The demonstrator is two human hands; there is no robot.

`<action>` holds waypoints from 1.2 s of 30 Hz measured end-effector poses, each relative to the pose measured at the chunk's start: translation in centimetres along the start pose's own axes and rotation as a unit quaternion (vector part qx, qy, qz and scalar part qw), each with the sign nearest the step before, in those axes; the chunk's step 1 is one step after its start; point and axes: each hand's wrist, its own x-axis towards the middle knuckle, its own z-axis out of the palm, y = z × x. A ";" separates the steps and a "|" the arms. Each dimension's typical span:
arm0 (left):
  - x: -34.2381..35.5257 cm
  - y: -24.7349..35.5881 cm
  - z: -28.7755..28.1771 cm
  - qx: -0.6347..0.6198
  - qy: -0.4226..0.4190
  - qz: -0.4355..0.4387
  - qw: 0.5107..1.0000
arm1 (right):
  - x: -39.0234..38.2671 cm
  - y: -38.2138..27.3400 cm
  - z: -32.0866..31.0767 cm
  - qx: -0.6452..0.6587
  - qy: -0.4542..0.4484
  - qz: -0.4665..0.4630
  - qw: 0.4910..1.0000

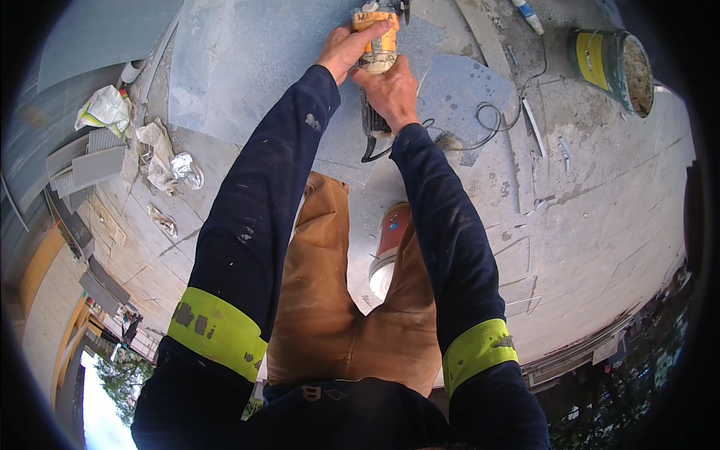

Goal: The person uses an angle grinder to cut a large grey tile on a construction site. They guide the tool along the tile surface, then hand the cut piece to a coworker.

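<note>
Sleeves (pixel 259 202); grinder (pixel 380 45) in 2 hands (pixel 391 90).

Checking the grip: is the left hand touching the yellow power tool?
Touching: the head view shows the left hand against the yellow power tool, its thumb laid across it.
</note>
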 end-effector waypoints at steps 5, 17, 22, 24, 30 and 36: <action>0.1 -0.2 -0.3 -0.004 -0.007 0.005 1.000 | -0.3 -0.3 0.2 -0.003 0.005 0.007 1.000; 0.8 -0.8 -0.6 0.019 0.007 0.005 1.000 | -0.2 -0.1 0.4 -0.011 0.017 -0.003 1.000; 0.9 -0.9 -0.6 0.020 0.004 0.008 1.000 | 0.0 0.1 0.4 -0.004 0.016 -0.008 1.000; 0.9 -0.9 -0.6 0.022 0.002 0.011 1.000 | 0.0 0.2 0.4 0.004 0.014 -0.011 1.000; 1.0 -1.1 -0.6 0.021 -0.004 0.012 1.000 | 0.0 0.1 0.5 0.001 0.020 -0.011 1.000; 0.8 -0.9 -0.9 0.026 0.058 0.032 0.997 | 0.2 0.2 0.5 0.015 0.014 -0.016 1.000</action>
